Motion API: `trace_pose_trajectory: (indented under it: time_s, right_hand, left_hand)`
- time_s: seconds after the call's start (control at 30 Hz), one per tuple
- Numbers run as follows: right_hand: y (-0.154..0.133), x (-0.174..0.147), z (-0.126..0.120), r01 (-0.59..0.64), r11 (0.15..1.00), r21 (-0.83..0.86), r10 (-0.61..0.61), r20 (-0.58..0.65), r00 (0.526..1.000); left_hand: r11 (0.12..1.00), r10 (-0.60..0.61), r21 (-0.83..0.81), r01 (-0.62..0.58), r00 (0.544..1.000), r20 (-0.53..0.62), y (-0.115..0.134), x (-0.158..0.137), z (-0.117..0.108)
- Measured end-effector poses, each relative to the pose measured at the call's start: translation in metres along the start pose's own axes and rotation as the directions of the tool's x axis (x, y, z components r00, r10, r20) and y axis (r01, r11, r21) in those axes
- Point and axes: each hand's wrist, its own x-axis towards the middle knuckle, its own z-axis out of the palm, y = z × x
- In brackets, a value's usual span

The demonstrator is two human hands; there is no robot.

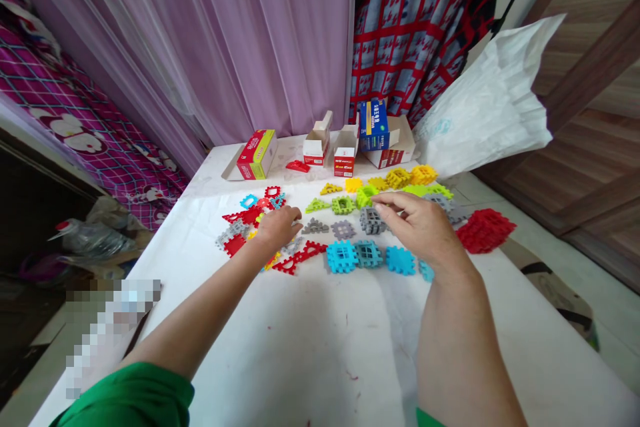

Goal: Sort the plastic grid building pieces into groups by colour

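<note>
Over the mixed pile of plastic interlocking tiles at left, my left hand [277,230] is held with its fingers curled together; what they hold, if anything, is hidden. My right hand [420,223] has its thumb and forefinger pinched at the edge of a light green interlocking tile [367,196]. Just below these fingertips stands a grey stack of tiles [371,221]. Sorted rows lie about it: yellow tiles [399,178] at the back, a green square stack [343,205], a flat grey tile [343,230] and blue tiles [342,257] in front.
Red tiles [485,231] are heaped beyond my right wrist. Along the back stand a pink-and-yellow box [257,155], two small open cartons [316,145] and a blue box [374,125]. A white sack [490,100] leans at the back right corner.
</note>
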Motion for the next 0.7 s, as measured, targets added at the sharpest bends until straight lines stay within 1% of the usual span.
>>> trace_pose_trajectory:
  time_s: [0.1, 0.17, 0.2, 0.23, 0.27, 0.3, 0.33, 0.4, 0.43, 0.47, 0.5, 0.53, 0.6, 0.67, 0.7]
  right_hand:
    - [0.0, 0.0, 0.0, 0.006, 1.0, -0.003, -0.006, -0.001, 1.0]
    - [0.0, 0.001, 0.001, 0.006, 1.0, -0.011, -0.006, 0.008, 1.0]
    - [0.0, 0.002, 0.002, 0.007, 1.0, -0.018, -0.007, 0.018, 1.0]
    - [0.0, 0.002, 0.004, 0.009, 1.0, -0.026, -0.008, 0.032, 0.999]
    - [-0.001, 0.002, 0.007, 0.013, 0.999, -0.036, -0.011, 0.05, 0.999]
    - [-0.003, 0.001, 0.011, 0.019, 0.999, -0.049, -0.015, 0.073, 0.997]
    - [-0.007, 0.001, 0.017, 0.027, 0.998, -0.063, -0.021, 0.102, 0.995]
    - [-0.017, -0.002, 0.033, 0.054, 0.995, -0.088, -0.037, 0.179, 0.983]
    - [-0.023, -0.004, 0.043, 0.074, 0.992, -0.1, -0.049, 0.233, 0.971]
    - [-0.031, -0.006, 0.054, 0.098, 0.989, -0.115, -0.06, 0.297, 0.953]
    - [-0.039, -0.007, 0.066, 0.126, 0.983, -0.134, -0.068, 0.372, 0.926]
    - [-0.047, -0.007, 0.078, 0.156, 0.975, -0.159, -0.069, 0.45, 0.89]
    - [-0.063, -0.006, 0.103, 0.227, 0.949, -0.219, -0.056, 0.592, 0.804]
    - [-0.076, -0.002, 0.127, 0.307, 0.913, -0.269, -0.04, 0.689, 0.724]
    - [-0.081, 0.0, 0.136, 0.346, 0.892, -0.292, -0.033, 0.721, 0.693]
  left_hand:
    - [0.992, -0.046, -0.116, 0.038, 0.997, -0.068, -0.023, -0.025, 0.002]
    - [0.976, -0.102, -0.206, 0.075, 0.987, -0.121, -0.038, -0.046, 0.012]
    - [0.961, -0.14, -0.258, 0.096, 0.978, -0.156, -0.046, -0.056, 0.019]
    - [0.939, -0.201, -0.316, 0.131, 0.959, -0.2, -0.053, -0.066, 0.028]
    - [0.91, -0.292, -0.37, 0.188, 0.924, -0.248, -0.06, -0.075, 0.038]
    - [0.871, -0.389, -0.428, 0.239, 0.869, -0.305, -0.068, -0.081, 0.048]
    - [0.836, -0.464, -0.482, 0.263, 0.807, -0.365, -0.075, -0.087, 0.057]
    - [0.786, -0.557, -0.566, 0.248, 0.681, -0.475, -0.088, -0.092, 0.074]
    - [0.765, -0.59, -0.601, 0.232, 0.625, -0.51, -0.093, -0.092, 0.081]
    - [0.743, -0.621, -0.633, 0.217, 0.578, -0.53, -0.098, -0.092, 0.086]
    - [0.715, -0.651, -0.668, 0.204, 0.541, -0.532, -0.101, -0.091, 0.089]
    - [0.682, -0.681, -0.705, 0.192, 0.516, -0.519, -0.105, -0.089, 0.092]
    - [0.604, -0.735, -0.781, 0.158, 0.49, -0.469, -0.109, -0.086, 0.094]
    - [0.518, -0.775, -0.847, 0.117, 0.484, -0.407, -0.112, -0.084, 0.094]
    - [0.473, -0.792, -0.876, 0.096, 0.482, -0.375, -0.113, -0.084, 0.094]
